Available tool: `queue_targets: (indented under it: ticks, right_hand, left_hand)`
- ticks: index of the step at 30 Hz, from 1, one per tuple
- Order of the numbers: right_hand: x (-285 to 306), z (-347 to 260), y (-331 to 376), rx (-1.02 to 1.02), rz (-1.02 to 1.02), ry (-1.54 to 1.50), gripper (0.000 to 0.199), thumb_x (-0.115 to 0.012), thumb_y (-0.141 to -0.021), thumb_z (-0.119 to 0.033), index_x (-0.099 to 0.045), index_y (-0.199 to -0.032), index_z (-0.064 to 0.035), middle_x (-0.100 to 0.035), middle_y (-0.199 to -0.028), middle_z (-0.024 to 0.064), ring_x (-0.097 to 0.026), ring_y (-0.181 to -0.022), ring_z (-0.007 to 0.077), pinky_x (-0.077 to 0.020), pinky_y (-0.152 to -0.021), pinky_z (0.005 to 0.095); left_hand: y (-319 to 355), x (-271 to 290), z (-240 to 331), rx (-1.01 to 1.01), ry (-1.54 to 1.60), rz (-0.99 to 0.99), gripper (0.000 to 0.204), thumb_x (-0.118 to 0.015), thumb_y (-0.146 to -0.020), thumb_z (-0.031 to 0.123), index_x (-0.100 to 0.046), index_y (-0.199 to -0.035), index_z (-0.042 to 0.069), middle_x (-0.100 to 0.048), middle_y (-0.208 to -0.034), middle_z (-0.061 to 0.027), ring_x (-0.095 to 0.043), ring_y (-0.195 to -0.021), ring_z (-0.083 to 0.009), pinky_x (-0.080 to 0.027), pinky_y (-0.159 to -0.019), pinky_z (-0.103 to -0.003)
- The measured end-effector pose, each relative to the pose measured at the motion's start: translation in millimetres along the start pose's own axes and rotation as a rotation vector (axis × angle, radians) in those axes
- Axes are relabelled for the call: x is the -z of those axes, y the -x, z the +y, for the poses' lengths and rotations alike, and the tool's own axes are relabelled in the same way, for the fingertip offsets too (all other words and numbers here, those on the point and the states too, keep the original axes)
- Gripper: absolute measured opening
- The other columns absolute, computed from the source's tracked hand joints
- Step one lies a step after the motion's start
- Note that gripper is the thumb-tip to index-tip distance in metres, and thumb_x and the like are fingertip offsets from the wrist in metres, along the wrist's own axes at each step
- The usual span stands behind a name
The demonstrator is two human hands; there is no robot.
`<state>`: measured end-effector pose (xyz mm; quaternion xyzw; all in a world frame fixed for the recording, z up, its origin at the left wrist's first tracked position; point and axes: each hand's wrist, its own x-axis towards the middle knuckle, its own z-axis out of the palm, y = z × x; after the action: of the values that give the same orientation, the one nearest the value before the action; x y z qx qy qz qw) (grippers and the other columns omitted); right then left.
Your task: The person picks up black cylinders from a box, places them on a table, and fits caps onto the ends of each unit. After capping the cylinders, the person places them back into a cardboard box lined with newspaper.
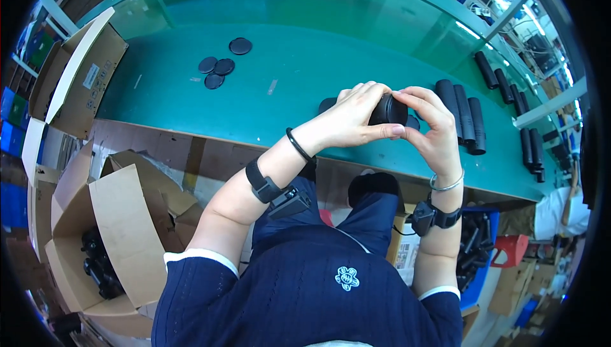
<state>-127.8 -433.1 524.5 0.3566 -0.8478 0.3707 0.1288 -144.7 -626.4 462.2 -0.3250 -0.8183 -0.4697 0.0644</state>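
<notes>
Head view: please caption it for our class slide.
Left hand and right hand grip a black cylinder at a green workbench.

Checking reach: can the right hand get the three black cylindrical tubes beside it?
Likely yes: right hand sits close to the tubes, nothing visible between, though it's holding a black cylindrical piece.

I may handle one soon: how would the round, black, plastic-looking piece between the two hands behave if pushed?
The round, black, plastic-looking piece would probably roll if pushed on its curved side. Its slight sheen suggests it may be slippery. It seems stiff: no denting shows where the fingers of the right hand touch it.
</notes>
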Motion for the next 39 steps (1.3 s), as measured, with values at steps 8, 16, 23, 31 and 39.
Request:
queue_targets:
  ticks: [8, 16, 23, 31, 39]
  right_hand:
    - [0, -2, -3, 0.008, -0.027, 0.061, 0.055, -0.076, -0.059, 0.004, -0.068, -0.113, -0.0046, -0.062, -0.110, 0.0104, -0.061, -0.103, 0.0234, -0.0492, -0.088, 0.0314]
    - [-1, -7, -6, 0.029, -0.039, 0.122, 0.057, -0.077, -0.056, 0.006, -0.068, -0.112, -0.0035, -0.061, -0.108, 0.0107, -0.061, -0.099, 0.0241, -0.0502, -0.086, 0.0310]
    - [-2, -15, -9, 0.014, -0.053, 0.164, 0.055, -0.077, -0.056, 0.006, -0.068, -0.110, -0.0022, -0.061, -0.106, 0.0111, -0.061, -0.096, 0.0235, -0.0510, -0.083, 0.0310]
    - [-13, -10, -3, 0.000, 0.058, 0.014, 0.057, -0.080, -0.052, 0.005, -0.069, -0.108, -0.0019, -0.061, -0.103, 0.0098, -0.061, -0.093, 0.0212, -0.0513, -0.079, 0.0307]
    - [-22, 13, -5, -0.215, -0.020, -0.592, 0.034, -0.071, -0.081, -0.006, -0.067, -0.115, -0.0013, -0.058, -0.104, 0.0047, -0.054, -0.098, 0.0145, -0.0444, -0.086, 0.0263]
  left_hand:
    - [1, 3, 1, -0.002, -0.004, 0.014, 0.068, -0.063, -0.085, 0.055, -0.046, -0.124, 0.003, -0.052, -0.118, -0.0192, -0.052, -0.112, -0.0334, -0.038, -0.097, -0.043]
    - [0, 5, -1, 0.002, 0.045, 0.003, 0.066, -0.065, -0.084, 0.053, -0.049, -0.121, 0.002, -0.054, -0.114, -0.0196, -0.054, -0.107, -0.0339, -0.043, -0.092, -0.041]
    - [0, 6, 2, 0.002, 0.050, -0.001, 0.060, -0.065, -0.085, 0.050, -0.051, -0.117, 0.002, -0.055, -0.111, -0.0173, -0.055, -0.104, -0.0327, -0.043, -0.090, -0.041]
    - [0, 5, -1, -0.048, 0.153, 0.066, 0.046, -0.069, -0.084, 0.037, -0.054, -0.111, 0.002, -0.057, -0.098, -0.0137, -0.058, -0.090, -0.0277, -0.047, -0.080, -0.036]
    - [9, 10, 2, 0.027, 0.276, 0.047, 0.056, -0.069, -0.082, 0.028, -0.042, -0.126, 0.003, -0.058, -0.110, -0.0169, -0.059, -0.103, -0.0274, -0.047, -0.088, -0.038]
